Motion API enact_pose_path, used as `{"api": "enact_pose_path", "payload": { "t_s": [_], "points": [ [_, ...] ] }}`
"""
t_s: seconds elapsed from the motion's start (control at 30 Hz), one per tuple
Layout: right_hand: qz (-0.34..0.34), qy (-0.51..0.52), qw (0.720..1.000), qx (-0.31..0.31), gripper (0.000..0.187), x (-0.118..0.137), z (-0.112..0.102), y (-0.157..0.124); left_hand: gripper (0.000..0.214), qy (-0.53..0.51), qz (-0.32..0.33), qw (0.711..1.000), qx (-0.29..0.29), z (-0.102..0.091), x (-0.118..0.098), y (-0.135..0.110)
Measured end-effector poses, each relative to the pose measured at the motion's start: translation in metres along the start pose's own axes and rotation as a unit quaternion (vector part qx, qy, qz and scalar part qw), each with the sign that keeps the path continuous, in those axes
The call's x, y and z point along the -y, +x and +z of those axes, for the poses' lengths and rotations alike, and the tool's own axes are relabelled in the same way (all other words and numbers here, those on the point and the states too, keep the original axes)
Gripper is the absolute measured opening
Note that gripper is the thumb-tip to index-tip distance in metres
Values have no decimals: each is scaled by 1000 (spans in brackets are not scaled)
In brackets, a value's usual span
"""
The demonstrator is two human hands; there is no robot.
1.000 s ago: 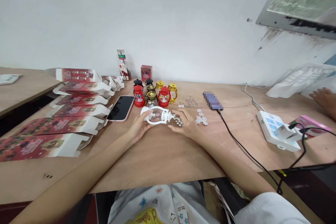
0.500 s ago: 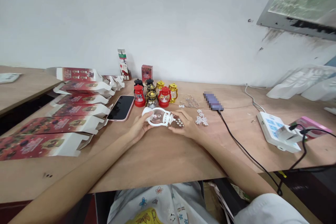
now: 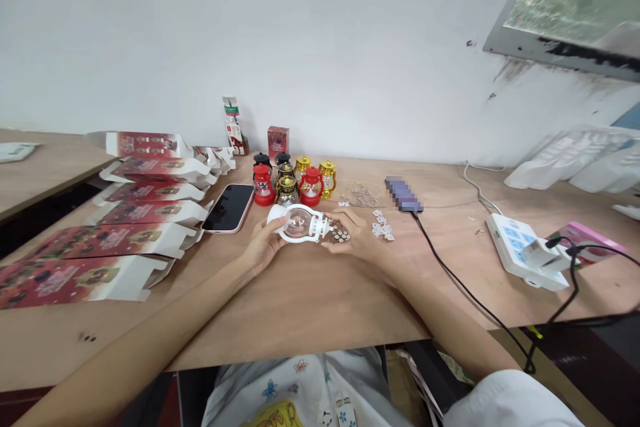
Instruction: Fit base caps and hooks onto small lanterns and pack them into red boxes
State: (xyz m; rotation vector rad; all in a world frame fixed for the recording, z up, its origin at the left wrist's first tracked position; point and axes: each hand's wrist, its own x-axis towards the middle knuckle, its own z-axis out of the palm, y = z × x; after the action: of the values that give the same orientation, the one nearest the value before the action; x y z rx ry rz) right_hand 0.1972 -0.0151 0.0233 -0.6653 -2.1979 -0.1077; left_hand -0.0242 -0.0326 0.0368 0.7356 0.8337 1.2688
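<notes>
My left hand is closed around the base of a small white toy lantern. The lantern lies on its side above the table, with its clear globe in the middle and its top pointing right. At that top end is my right hand, thumb and fingers apart in a C shape; whether a fingertip touches the lantern I cannot tell. Several round button cells lie on the table between its fingers. Just behind stand several small lanterns, among them a red lantern, a gold lantern and a black-and-gold lantern.
Folded-open red boxes line the left. A phone lies beside them. Wire loops, small white pieces and a second phone on a black cable sit right of centre. Farther right is a power strip.
Both hands keep nearly the same pose on and around the white lantern. The lantern has turned very slightly, and the whole view has shifted a little.
</notes>
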Motion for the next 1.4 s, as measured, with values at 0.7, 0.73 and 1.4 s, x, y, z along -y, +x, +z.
{"api": "enact_pose_path", "payload": {
  "t_s": [0.7,0.73,1.4],
  "points": [
    [64,-27,997,-44,42,6,12,-5,45,318,150,935,-49,-7,7,7],
    [42,-36,997,-46,42,9,13,-5,44,331,151,930,-46,-7,9,6],
    [-59,-27,991,-119,61,30,15,-7,52,206,133,967,64,-8,17,6]
  ]
}}
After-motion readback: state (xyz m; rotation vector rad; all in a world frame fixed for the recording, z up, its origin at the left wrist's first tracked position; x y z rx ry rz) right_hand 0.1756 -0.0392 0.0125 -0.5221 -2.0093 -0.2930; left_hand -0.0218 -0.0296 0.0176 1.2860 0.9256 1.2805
